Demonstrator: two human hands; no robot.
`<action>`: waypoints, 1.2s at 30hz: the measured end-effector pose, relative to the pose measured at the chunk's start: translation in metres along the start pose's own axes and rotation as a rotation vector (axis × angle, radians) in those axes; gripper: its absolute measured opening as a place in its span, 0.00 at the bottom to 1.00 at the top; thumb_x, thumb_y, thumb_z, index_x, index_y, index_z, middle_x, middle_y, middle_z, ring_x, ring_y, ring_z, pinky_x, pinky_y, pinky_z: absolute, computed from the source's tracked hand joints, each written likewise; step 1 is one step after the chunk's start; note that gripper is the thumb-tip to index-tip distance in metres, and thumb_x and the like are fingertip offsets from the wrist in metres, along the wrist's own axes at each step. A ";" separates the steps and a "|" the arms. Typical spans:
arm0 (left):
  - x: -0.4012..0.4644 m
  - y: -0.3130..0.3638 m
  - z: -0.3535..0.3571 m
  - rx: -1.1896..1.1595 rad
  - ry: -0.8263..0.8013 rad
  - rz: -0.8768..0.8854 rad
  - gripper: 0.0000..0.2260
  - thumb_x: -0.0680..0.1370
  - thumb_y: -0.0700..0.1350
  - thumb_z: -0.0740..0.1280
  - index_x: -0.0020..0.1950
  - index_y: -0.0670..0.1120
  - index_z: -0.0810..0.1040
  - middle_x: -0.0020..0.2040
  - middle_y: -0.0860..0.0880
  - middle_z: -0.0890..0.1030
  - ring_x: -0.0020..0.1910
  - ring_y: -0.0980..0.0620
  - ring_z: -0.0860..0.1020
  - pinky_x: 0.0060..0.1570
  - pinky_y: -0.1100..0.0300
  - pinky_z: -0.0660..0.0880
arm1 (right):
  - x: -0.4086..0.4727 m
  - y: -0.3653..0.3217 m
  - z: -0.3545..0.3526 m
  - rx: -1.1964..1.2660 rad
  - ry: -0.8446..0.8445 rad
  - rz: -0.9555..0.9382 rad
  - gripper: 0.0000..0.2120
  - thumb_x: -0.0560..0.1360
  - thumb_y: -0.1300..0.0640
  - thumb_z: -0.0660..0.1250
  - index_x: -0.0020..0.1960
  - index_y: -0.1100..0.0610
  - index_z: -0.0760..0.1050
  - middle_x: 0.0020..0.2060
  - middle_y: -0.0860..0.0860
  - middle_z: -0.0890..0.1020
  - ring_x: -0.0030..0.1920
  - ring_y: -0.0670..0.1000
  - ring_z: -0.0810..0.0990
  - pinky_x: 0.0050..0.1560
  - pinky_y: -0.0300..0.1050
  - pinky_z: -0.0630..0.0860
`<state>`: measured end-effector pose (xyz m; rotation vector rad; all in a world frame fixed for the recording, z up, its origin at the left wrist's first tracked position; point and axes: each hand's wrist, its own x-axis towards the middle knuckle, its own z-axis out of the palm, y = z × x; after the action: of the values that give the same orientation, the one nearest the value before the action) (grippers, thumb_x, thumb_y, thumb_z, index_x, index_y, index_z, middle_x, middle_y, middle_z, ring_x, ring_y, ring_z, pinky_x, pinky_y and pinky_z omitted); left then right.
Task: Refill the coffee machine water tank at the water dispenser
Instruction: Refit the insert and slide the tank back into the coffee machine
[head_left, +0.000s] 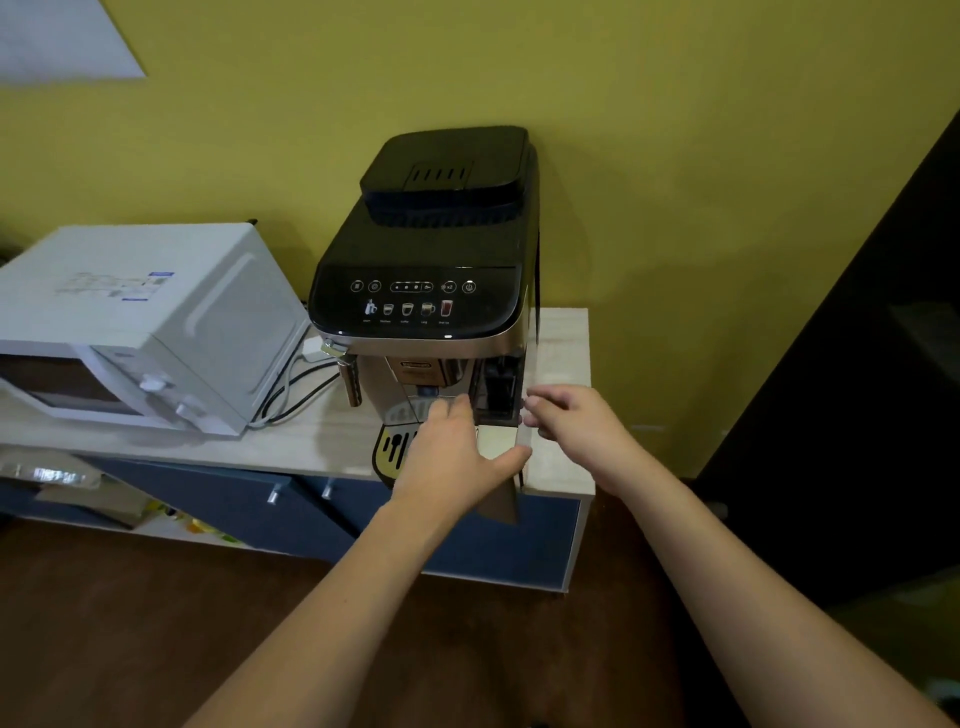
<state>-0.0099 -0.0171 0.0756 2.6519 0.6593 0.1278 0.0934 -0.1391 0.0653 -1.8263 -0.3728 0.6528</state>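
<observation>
Head view, read from left to right. A white microwave (140, 322) stands at the left of the pale counter (563, 358), well apart from the work. Beside it, against the yellow wall, stands the black coffee machine (431, 249), its drip tray (393, 451) projecting at the front. The left hand (457, 457) reaches in over the drip tray; its fingers lie against the front left side of the clear water tank (497, 448) and its thumb hooks across the tank's near face, so it appears to grip the tank loosely rather than clench it. The tank sits at the machine's front right corner, seemingly drawn partly forward out of its slot. The right hand (571, 421) is at the tank's right edge with fingers curled; whether it has closed on the tank cannot be told from this view. The step in hand is judged to be sliding the tank out. To do it well, both hands should pull straight forward along the slot, level and without twisting, with one hand moving beneath the tank as it comes free.
</observation>
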 end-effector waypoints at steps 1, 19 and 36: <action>-0.002 -0.005 -0.004 -0.018 -0.043 0.033 0.34 0.67 0.67 0.67 0.68 0.52 0.69 0.61 0.51 0.73 0.60 0.52 0.71 0.55 0.57 0.71 | -0.007 0.002 -0.002 -0.021 -0.016 -0.030 0.15 0.81 0.58 0.63 0.66 0.58 0.76 0.54 0.49 0.83 0.56 0.47 0.80 0.65 0.50 0.75; -0.005 -0.037 -0.021 0.105 -0.072 0.319 0.22 0.80 0.50 0.64 0.73 0.45 0.68 0.64 0.45 0.78 0.60 0.48 0.76 0.57 0.56 0.71 | -0.031 0.010 0.009 -0.476 -0.171 -0.190 0.40 0.76 0.48 0.69 0.80 0.54 0.51 0.79 0.50 0.58 0.78 0.49 0.58 0.77 0.46 0.58; -0.020 -0.026 0.025 -0.179 0.137 0.119 0.18 0.81 0.39 0.61 0.71 0.44 0.69 0.56 0.44 0.81 0.52 0.48 0.80 0.49 0.56 0.77 | 0.005 0.002 0.002 -0.633 -0.039 -0.214 0.35 0.78 0.43 0.65 0.79 0.55 0.57 0.77 0.52 0.65 0.73 0.53 0.69 0.71 0.48 0.65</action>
<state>-0.0338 -0.0143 0.0424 2.5246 0.5062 0.3871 0.0961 -0.1349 0.0613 -2.3231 -0.8634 0.4462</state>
